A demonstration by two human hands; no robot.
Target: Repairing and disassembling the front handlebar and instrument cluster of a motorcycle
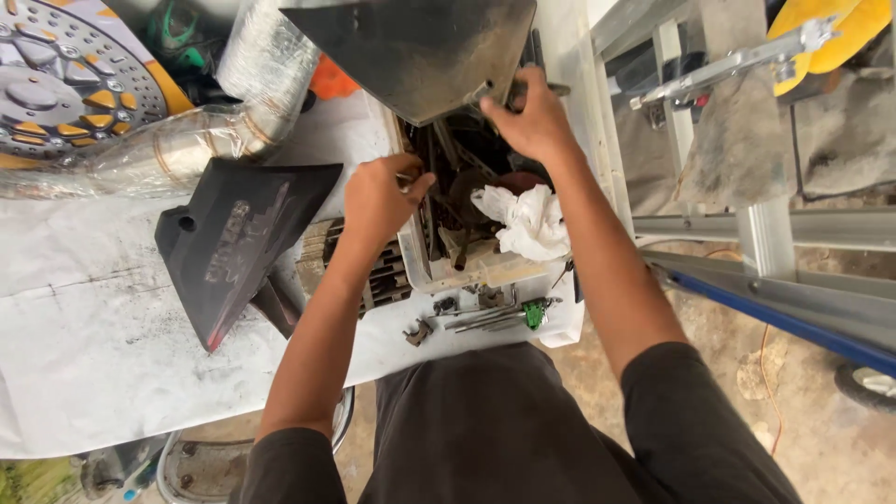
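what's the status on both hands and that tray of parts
Left hand pinching a small metal piece at the white plastic parts tray. Right hand gripping a dark tool at the tray's far end. Crumpled white rag lying inside the tray.

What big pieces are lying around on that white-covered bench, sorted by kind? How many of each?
Black plastic panels: 2 (one flat on the bench, one by the right hand at the top)
Brake disc: 1
Wrapped exhaust pipe: 1
Parts tray: 1, where the left hand reaches
White rag: 1
Total: 6
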